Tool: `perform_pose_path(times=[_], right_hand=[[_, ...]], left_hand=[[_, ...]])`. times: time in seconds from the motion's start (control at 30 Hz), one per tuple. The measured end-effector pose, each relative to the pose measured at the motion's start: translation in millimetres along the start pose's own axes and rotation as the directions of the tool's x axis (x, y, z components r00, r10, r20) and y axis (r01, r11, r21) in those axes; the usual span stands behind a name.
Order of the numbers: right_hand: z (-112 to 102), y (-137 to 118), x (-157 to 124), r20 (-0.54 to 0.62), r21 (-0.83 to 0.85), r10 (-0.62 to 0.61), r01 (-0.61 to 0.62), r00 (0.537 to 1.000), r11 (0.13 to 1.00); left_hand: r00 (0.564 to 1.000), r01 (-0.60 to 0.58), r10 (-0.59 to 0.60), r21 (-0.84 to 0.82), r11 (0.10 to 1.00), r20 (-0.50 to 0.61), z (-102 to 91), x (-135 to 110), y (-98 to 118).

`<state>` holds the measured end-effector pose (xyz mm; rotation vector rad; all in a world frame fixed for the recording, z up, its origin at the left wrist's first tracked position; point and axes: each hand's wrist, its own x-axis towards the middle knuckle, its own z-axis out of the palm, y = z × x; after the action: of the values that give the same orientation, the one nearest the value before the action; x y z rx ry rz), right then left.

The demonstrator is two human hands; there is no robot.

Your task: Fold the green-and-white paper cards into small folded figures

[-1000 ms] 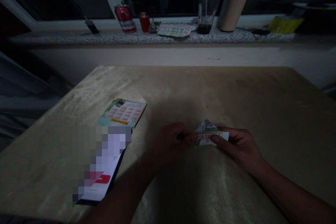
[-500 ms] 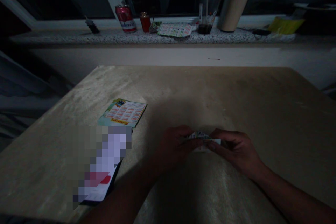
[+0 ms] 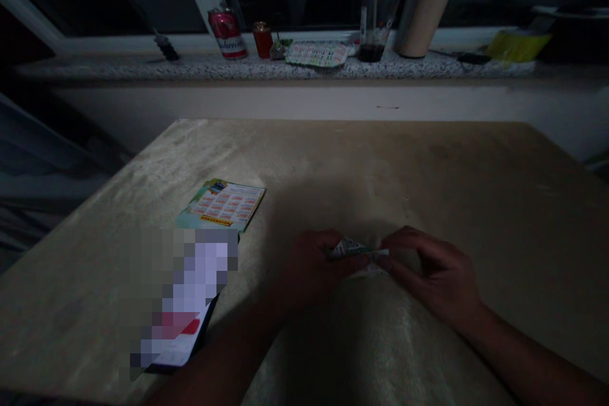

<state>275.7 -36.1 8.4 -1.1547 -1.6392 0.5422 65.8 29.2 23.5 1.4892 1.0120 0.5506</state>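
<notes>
Between my hands, over the front middle of the table, is a small folded piece of printed paper [image 3: 351,246] with a pale face and dark print. My left hand [image 3: 316,263] is closed on its left part, thumb along the near side. At the right end, my right hand [image 3: 432,269] pinches the paper's edge between thumb and fingertips. My fingers hide part of the folds. To the left lies a flat printed card [image 3: 228,203] with a grid of red print. A phone [image 3: 183,342] with a lit, partly blurred screen rests nearer my left forearm.
Beyond the table [image 3: 428,165], a speckled stone sill [image 3: 200,68] holds a red can [image 3: 227,35], a small red jar [image 3: 262,41], a printed packet [image 3: 316,54], a lidded cup with a straw [image 3: 373,25], a cardboard tube [image 3: 428,6] and a yellow item [image 3: 518,45].
The folded paper has shifted slightly left and tilted. My right hand has turned a little, its index finger raised and more arched. The card and phone stay in place.
</notes>
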Motion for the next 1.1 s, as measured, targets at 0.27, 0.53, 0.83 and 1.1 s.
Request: perform_pose_path(times=[0.27, 0.53, 0.83, 1.1], right_hand=[[-1.5, -3.8, 2.7, -0.026, -0.182, -0.279, 0.27, 0.96, 0.946], [4.5, -4.8, -2.0, -0.146, 0.139, 0.144, -0.124, 0.979, 0.983], [-0.2, -5.5, 6.8, -0.046, -0.142, -0.288, 0.279, 0.957, 0.95], [2.7, -5.6, 7.6, -0.023, -0.079, -0.214, 0.212, 0.976, 0.974]], left_hand=[[0.999, 0.007, -0.008, -0.031, 0.999, -0.04, -0.3, 0.2, -3.7], [0.997, -0.059, 0.058, -0.021, 0.998, -0.043, 0.8, -1.5, 1.7], [0.993, -0.082, 0.082, -0.004, 0.997, -0.081, 0.1, -0.9, -1.4], [0.971, -0.216, 0.22, 0.053, 0.975, -0.089, -0.5, -1.4, -0.7]])
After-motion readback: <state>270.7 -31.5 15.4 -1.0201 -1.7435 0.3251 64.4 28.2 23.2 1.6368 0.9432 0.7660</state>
